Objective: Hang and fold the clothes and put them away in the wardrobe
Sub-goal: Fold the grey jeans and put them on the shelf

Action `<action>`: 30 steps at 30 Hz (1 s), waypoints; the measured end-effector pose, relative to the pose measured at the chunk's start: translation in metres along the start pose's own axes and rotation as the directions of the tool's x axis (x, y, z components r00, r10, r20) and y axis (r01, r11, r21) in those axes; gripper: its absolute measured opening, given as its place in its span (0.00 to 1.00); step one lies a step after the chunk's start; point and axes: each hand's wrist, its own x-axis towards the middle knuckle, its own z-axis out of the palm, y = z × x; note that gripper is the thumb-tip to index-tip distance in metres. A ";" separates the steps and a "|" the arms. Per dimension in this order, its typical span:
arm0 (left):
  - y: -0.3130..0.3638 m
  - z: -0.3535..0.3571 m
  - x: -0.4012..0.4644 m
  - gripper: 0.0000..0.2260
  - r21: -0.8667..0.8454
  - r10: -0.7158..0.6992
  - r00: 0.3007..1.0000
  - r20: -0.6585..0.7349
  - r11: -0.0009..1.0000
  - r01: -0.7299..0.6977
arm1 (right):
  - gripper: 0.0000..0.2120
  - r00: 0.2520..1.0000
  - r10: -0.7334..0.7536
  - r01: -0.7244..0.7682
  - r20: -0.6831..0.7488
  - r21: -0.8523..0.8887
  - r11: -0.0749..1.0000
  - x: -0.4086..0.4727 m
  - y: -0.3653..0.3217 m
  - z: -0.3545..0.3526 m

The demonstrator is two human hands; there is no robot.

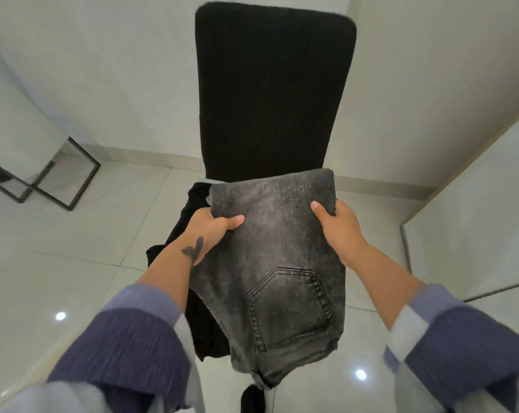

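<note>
Folded grey jeans (274,251) gripped by left hand (212,226) and right hand (337,222) at opposite edges; long axis toward chair (274,90).

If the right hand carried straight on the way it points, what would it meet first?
Probably the black chair: the right hand, gripping the folded grey jeans, points toward the backrest, though depth is unclear.

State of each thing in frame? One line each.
jeans: folded, held over the chair
left hand: grips the jeans' left edge
right hand: grips the jeans' right edge
black garment: unfolded, heaped on the chair under the jeans
chair: upright, back toward the wall
</note>
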 end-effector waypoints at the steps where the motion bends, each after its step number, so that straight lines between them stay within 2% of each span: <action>1: 0.018 -0.007 -0.008 0.22 -0.005 0.036 0.999 -0.021 0.999 -0.036 | 0.21 0.999 -0.042 0.042 -0.009 0.017 0.999 -0.001 -0.021 -0.005; 4: 0.073 -0.029 -0.027 0.21 -0.031 0.191 0.977 -0.096 0.980 -0.195 | 0.20 0.982 -0.177 0.181 -0.063 0.060 0.982 -0.005 -0.084 -0.018; 9: 0.138 -0.057 -0.051 0.20 -0.021 0.413 0.880 -0.233 0.903 -0.429 | 0.21 0.903 -0.395 0.416 -0.170 0.113 0.902 -0.014 -0.155 -0.031; 14: 0.138 -0.060 -0.055 0.22 0.076 0.550 0.768 -0.329 0.826 -0.559 | 0.28 0.883 -0.410 0.446 -0.228 0.134 0.885 -0.014 -0.153 -0.019; 17: 0.097 -0.049 -0.044 0.22 0.098 0.536 0.765 -0.356 0.836 -0.540 | 0.28 0.898 -0.373 0.405 -0.233 0.106 0.908 -0.017 -0.108 0.002; 23: -0.024 -0.020 -0.019 0.20 0.180 0.366 0.859 -0.357 0.930 -0.321 | 0.36 0.938 -0.267 0.249 -0.220 -0.105 0.963 -0.036 0.018 0.051; 26: -0.071 -0.003 -0.003 0.20 0.251 0.341 0.863 -0.373 0.932 -0.260 | 0.27 0.961 -0.194 0.168 -0.197 -0.145 0.975 -0.041 0.061 0.067; 30: -0.102 0.008 0.034 0.23 0.311 0.384 0.835 -0.394 0.911 -0.272 | 0.23 0.965 -0.157 0.116 -0.209 -0.193 0.974 -0.012 0.088 0.088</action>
